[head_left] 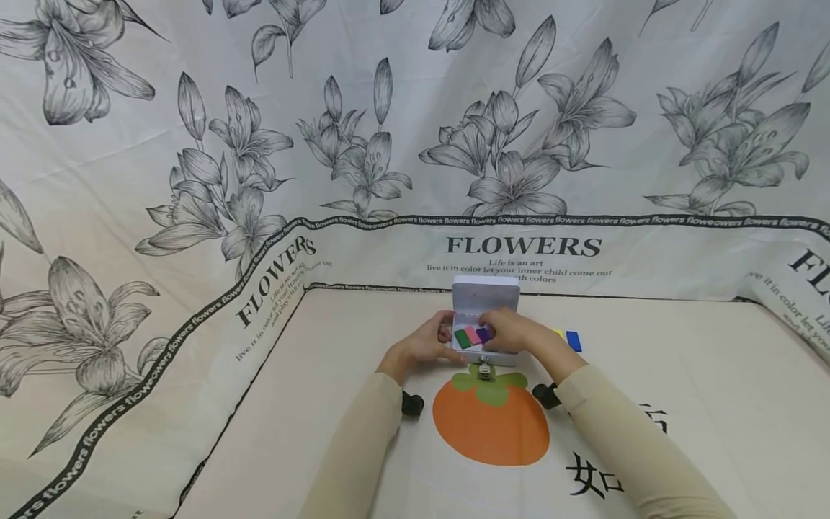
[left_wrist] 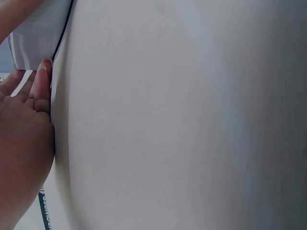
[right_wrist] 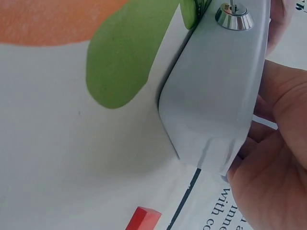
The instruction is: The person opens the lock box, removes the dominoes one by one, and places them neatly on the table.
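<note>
A small white metal cash box (head_left: pixel 503 357) stands with its lid (head_left: pixel 486 294) raised. Inside it a green block (head_left: pixel 462 338), a pink block (head_left: pixel 472 335) and a purple block (head_left: pixel 483 335) lie side by side. My left hand (head_left: pixel 424 340) holds the box's left side, thumb toward the front; in the left wrist view its fingers meet the box's end. From the right my right hand (head_left: pixel 512 331) reaches over the rim, and its fingers pinch the purple block. A lock (right_wrist: pixel 234 17) with a key sits in the front wall.
Right of the box lie a blue block (head_left: pixel 573 341) and a partly hidden yellow block (head_left: pixel 558 333). A red block (right_wrist: pixel 144 219) shows in the right wrist view. The tablecloth (head_left: pixel 363 324) bears an orange persimmon print (head_left: pixel 491 425); a flowered curtain (head_left: pixel 363 249) hangs behind.
</note>
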The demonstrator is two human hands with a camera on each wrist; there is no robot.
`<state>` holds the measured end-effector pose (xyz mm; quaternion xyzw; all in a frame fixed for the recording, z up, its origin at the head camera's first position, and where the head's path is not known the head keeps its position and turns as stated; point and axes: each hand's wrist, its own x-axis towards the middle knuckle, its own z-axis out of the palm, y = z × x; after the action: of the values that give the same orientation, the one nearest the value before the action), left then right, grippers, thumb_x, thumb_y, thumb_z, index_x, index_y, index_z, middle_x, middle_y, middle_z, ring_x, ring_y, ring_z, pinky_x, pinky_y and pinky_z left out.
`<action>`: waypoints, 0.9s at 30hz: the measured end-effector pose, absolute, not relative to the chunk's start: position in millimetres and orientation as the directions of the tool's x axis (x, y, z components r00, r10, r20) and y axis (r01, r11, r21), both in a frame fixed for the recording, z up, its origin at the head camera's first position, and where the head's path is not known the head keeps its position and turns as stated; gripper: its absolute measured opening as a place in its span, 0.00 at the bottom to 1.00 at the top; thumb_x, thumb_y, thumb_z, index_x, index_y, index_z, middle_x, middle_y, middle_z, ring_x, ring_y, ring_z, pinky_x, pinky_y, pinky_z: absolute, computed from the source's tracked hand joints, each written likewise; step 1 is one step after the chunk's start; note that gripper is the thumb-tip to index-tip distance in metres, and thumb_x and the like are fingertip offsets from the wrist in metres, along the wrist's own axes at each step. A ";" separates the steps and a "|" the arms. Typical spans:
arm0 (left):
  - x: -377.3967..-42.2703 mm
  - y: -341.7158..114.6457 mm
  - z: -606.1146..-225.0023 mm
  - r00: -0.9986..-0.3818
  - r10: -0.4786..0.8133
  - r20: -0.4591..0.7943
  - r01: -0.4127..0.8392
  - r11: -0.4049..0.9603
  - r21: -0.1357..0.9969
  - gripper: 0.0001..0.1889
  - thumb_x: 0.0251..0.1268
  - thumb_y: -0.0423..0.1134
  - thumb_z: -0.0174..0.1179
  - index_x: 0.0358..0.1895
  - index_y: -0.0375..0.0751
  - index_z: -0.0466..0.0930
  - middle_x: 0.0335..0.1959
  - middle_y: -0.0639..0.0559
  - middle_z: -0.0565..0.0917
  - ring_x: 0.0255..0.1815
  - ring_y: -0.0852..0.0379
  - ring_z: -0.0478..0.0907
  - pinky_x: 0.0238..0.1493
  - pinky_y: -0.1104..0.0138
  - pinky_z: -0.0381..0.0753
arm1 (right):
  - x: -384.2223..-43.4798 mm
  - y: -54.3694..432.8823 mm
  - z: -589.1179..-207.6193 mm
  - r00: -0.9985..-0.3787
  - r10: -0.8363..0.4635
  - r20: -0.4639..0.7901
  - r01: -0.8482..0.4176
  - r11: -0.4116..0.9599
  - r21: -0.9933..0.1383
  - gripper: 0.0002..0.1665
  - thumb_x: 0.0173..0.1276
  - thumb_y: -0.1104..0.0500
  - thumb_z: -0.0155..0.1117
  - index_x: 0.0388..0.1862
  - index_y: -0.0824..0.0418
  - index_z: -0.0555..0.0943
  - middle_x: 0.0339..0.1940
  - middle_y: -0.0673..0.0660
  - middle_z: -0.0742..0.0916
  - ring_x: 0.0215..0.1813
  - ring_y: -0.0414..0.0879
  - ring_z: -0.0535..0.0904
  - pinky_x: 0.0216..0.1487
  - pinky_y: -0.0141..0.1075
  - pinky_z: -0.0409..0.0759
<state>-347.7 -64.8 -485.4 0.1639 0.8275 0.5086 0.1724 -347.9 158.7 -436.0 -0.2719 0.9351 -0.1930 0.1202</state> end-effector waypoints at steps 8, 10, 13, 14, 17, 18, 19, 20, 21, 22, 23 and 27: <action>-349.0 -64.4 -486.8 -0.885 0.452 -0.111 0.103 0.422 0.901 0.49 0.49 0.33 0.81 0.75 0.47 0.62 0.48 0.49 0.73 0.50 0.55 0.68 0.57 0.62 0.69 | -348.7 158.7 -436.9 -0.824 -0.560 -0.087 -0.481 0.772 -0.416 0.18 0.63 0.64 0.73 0.50 0.71 0.83 0.30 0.54 0.83 0.33 0.46 0.75 0.37 0.39 0.74; -349.1 -64.7 -487.0 -0.884 0.455 -0.108 0.107 0.422 0.900 0.49 0.49 0.34 0.81 0.75 0.47 0.62 0.48 0.50 0.73 0.50 0.55 0.68 0.57 0.62 0.69 | -348.5 157.8 -437.7 -0.825 -0.561 -0.073 -0.489 0.772 -0.407 0.15 0.64 0.63 0.73 0.46 0.70 0.83 0.28 0.54 0.82 0.32 0.46 0.74 0.36 0.38 0.74; -349.0 -65.2 -486.9 -0.882 0.459 -0.106 0.112 0.423 0.899 0.50 0.49 0.34 0.81 0.76 0.47 0.61 0.49 0.50 0.73 0.50 0.55 0.68 0.57 0.62 0.69 | -348.7 157.0 -440.0 -0.829 -0.557 -0.053 -0.496 0.776 -0.389 0.12 0.64 0.62 0.73 0.42 0.69 0.83 0.27 0.53 0.82 0.31 0.45 0.74 0.35 0.37 0.74; -349.0 -65.3 -486.4 -0.882 0.459 -0.106 0.113 0.423 0.899 0.50 0.49 0.34 0.81 0.76 0.47 0.61 0.49 0.50 0.73 0.50 0.55 0.68 0.57 0.62 0.69 | -348.9 156.8 -440.8 -0.831 -0.555 -0.047 -0.498 0.778 -0.382 0.12 0.65 0.61 0.73 0.41 0.69 0.83 0.27 0.53 0.82 0.30 0.45 0.74 0.35 0.37 0.74; -349.0 -65.4 -485.9 -0.881 0.460 -0.106 0.113 0.423 0.899 0.49 0.49 0.34 0.80 0.75 0.46 0.61 0.48 0.50 0.73 0.50 0.55 0.68 0.56 0.63 0.69 | -348.0 155.9 -442.2 -0.838 -0.544 -0.028 -0.499 0.786 -0.365 0.12 0.66 0.61 0.73 0.39 0.68 0.83 0.27 0.53 0.82 0.30 0.45 0.74 0.36 0.38 0.74; -349.0 -65.3 -485.8 -0.881 0.461 -0.105 0.113 0.421 0.900 0.49 0.49 0.33 0.80 0.75 0.46 0.61 0.48 0.49 0.72 0.49 0.55 0.68 0.55 0.63 0.69 | -347.4 155.5 -442.3 -0.842 -0.538 -0.025 -0.494 0.791 -0.361 0.12 0.66 0.60 0.73 0.39 0.68 0.82 0.27 0.53 0.82 0.31 0.45 0.74 0.36 0.39 0.75; -348.9 -65.2 -485.7 -0.881 0.462 -0.103 0.114 0.418 0.901 0.48 0.50 0.33 0.80 0.75 0.45 0.62 0.47 0.49 0.72 0.49 0.55 0.68 0.55 0.63 0.69 | -346.9 154.9 -442.4 -0.845 -0.535 -0.020 -0.495 0.794 -0.354 0.12 0.66 0.60 0.73 0.39 0.68 0.82 0.27 0.53 0.82 0.31 0.46 0.74 0.36 0.39 0.75; -348.5 -65.1 -485.6 -0.880 0.464 -0.102 0.115 0.417 0.902 0.48 0.49 0.33 0.80 0.75 0.45 0.62 0.47 0.49 0.72 0.49 0.55 0.68 0.55 0.63 0.69 | -346.5 154.4 -442.5 -0.848 -0.530 -0.019 -0.491 0.798 -0.350 0.12 0.67 0.60 0.73 0.39 0.68 0.82 0.28 0.54 0.82 0.31 0.46 0.75 0.37 0.40 0.75; -348.2 -65.0 -485.3 -0.879 0.465 -0.100 0.117 0.415 0.902 0.48 0.49 0.32 0.80 0.75 0.45 0.62 0.47 0.49 0.72 0.49 0.55 0.68 0.54 0.63 0.68 | -345.9 154.0 -442.7 -0.852 -0.523 -0.020 -0.485 0.803 -0.346 0.12 0.67 0.60 0.73 0.39 0.68 0.82 0.28 0.54 0.82 0.31 0.46 0.75 0.38 0.40 0.76; -347.8 -64.8 -485.0 -0.880 0.465 -0.098 0.118 0.413 0.903 0.48 0.49 0.32 0.80 0.75 0.45 0.62 0.47 0.49 0.72 0.49 0.55 0.68 0.54 0.63 0.68 | -345.3 153.6 -442.8 -0.856 -0.517 -0.021 -0.479 0.808 -0.343 0.12 0.67 0.59 0.73 0.39 0.68 0.82 0.28 0.54 0.83 0.32 0.46 0.75 0.38 0.40 0.76; -347.6 -64.8 -484.9 -0.880 0.465 -0.097 0.118 0.412 0.903 0.48 0.49 0.32 0.80 0.75 0.45 0.62 0.47 0.49 0.73 0.48 0.55 0.68 0.54 0.63 0.68 | -345.0 153.4 -442.8 -0.858 -0.514 -0.020 -0.478 0.811 -0.337 0.12 0.67 0.59 0.73 0.39 0.68 0.82 0.29 0.54 0.83 0.32 0.46 0.75 0.39 0.41 0.77; -347.3 -64.6 -484.1 -0.879 0.466 -0.097 0.118 0.412 0.903 0.49 0.49 0.31 0.80 0.75 0.44 0.61 0.47 0.49 0.72 0.48 0.55 0.67 0.54 0.63 0.68 | -342.8 154.1 -441.7 -0.863 -0.506 -0.015 -0.473 0.816 -0.332 0.12 0.68 0.59 0.72 0.40 0.68 0.82 0.30 0.54 0.83 0.33 0.46 0.77 0.40 0.41 0.78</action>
<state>-347.3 -64.6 -484.1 0.1776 0.8230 0.5121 0.1697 -342.8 154.1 -441.7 -0.2570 0.9516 -0.1607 0.0512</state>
